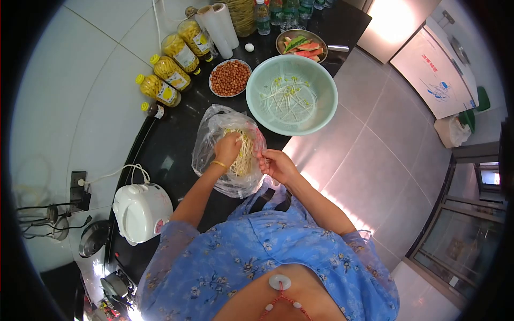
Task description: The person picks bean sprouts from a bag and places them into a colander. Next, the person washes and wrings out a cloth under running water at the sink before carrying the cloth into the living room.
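A clear plastic bag [206, 142] lies open on the black counter in front of me, with a heap of bean sprouts [244, 158] inside. My left hand [228, 148], a yellow band at its wrist, reaches into the bag with its fingers curled into the sprouts. At the bag's right edge, my right hand [277, 166] pinches the plastic, which has a reddish print there. Just beyond the bag stands a pale green basin [327, 107] with some loose bean sprouts [289, 99] spread over its bottom. The fingertips of my left hand are partly hidden among the sprouts.
A plate of peanuts [230, 78] sits left of the basin, near an egg [249, 47]. Behind the basin is a pan with watermelon pieces [308, 51]. Yellow-capped jars [171, 72] line the wall. A white rice cooker [140, 211] stands at the left.
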Demonstrator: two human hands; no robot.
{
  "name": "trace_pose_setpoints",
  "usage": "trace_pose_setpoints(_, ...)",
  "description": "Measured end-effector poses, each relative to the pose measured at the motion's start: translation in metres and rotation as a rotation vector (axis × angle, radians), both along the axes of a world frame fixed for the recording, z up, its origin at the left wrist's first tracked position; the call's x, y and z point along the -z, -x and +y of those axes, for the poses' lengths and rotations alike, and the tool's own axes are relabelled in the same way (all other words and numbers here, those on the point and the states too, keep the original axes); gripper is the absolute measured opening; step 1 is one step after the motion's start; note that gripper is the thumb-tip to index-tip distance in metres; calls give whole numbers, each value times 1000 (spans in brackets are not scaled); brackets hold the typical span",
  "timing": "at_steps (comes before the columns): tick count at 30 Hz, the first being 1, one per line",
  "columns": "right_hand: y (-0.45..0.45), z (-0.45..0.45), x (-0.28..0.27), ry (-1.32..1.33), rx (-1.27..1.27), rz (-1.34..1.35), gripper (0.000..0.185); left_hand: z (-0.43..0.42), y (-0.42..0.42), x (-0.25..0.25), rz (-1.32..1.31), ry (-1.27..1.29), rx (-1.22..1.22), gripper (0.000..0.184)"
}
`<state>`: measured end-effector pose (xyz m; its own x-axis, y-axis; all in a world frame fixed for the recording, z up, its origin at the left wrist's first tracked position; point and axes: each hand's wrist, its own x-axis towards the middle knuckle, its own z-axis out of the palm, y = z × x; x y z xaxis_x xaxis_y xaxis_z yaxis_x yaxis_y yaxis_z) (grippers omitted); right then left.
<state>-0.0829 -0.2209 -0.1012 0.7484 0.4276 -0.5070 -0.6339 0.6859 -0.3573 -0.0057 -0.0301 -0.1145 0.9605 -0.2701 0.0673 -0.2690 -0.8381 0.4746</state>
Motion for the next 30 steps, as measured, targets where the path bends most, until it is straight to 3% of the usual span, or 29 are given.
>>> trace_pose_setpoints(7, 13, 5, -4, 46, -1, -12, 18, -2, -12, 19, 51, -206, -35, 15)
trace_pose_setpoints(14, 13, 26, -11, 77, -26, -59, 17, 48, 9, -27, 223, 270, -168, 11)
trace_pose_setpoints(17, 5, 45, -12, 87, -19, -80, 15, 64, 16, -60, 293, 712, -164, 9)
trace_pose_setpoints(21, -11, 69, -7, 125, -25, -144, 15, 70, 19, -106, 429, 889, -163, 10)
trace_pose_setpoints(30, -17, 104, -44, 30, -135, -172, 21, 77, 11, -107, 576, 1001, -216, 8)
